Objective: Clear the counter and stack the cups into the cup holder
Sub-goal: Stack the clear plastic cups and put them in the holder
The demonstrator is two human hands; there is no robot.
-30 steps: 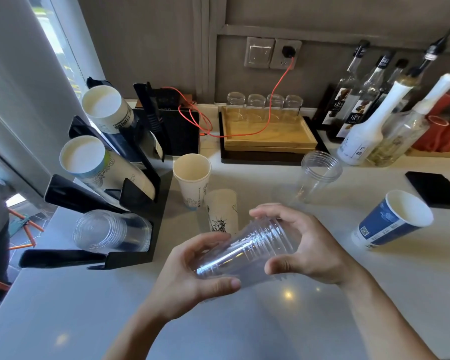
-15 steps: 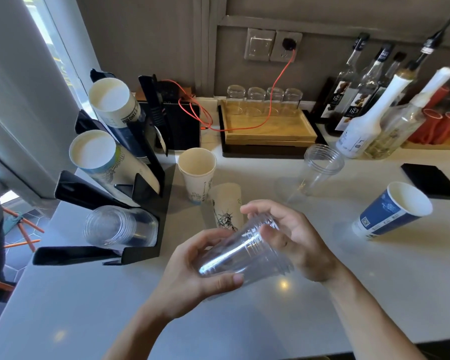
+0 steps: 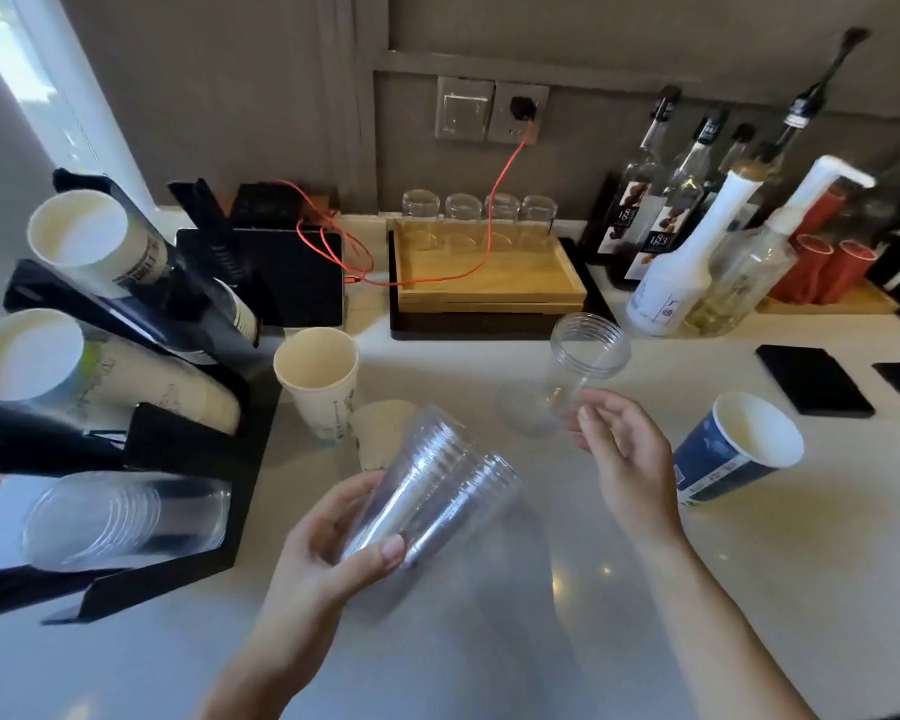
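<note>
We hold a nested stack of clear ribbed plastic cups point(image 3: 432, 491) in our left hand point(image 3: 328, 543), thumb across the near side and fingers wrapped behind, so the hand is closed on the narrow base end while the open rims tilt up and away to the right. These cups look feather-light, thin-walled and slick; we judge they would buckle under a hard squeeze and slide apart if gripped loosely, so the ribbed band near the base is the sensible place to take hold.

Our right hand point(image 3: 624, 454) is empty, fingers loosely curled and apart, reaching toward a single clear plastic cup point(image 3: 578, 371) standing tilted on the pale counter point(image 3: 489, 641) just beyond the fingertips; whether they touch it we cannot tell.

To the far left, the black tiered cup holder point(image 3: 188, 459) already carries clear cups in its lowest slot and paper cups above. A white paper cup point(image 3: 318, 381) stands near it, another lies beside that, and a blue paper cup point(image 3: 733, 454) lies on its side at right.
</note>
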